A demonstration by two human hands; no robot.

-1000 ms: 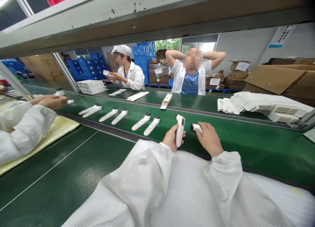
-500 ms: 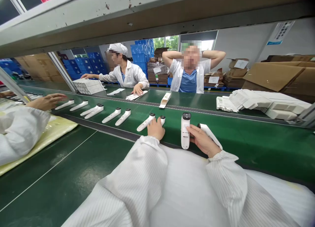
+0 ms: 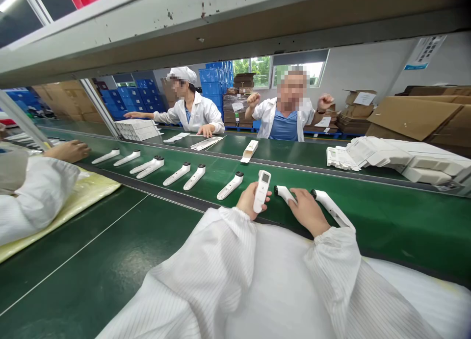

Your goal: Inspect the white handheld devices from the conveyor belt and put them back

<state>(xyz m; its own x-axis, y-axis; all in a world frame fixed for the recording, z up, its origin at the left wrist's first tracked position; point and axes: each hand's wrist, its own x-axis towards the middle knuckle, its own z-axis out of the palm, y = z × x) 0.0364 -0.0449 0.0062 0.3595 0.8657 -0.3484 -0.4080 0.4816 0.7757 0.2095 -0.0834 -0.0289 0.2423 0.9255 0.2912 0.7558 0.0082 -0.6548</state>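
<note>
7 thermometers [image 3: 176, 174] lie in a row on the conveyor belt [image 3: 397, 226].

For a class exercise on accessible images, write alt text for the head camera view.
A person's left hand holds a white handheld thermometer-like device upright over a green conveyor belt, while the right hand lies against two more. Similar white devices lie in a row along the belt, and a co-worker in a white coat is across it.

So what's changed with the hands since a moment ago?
The left hand has taken the upright white handheld device, which the right hand let go; that hand now sits between two devices lying on the green belt. The row of devices stayed.
</note>
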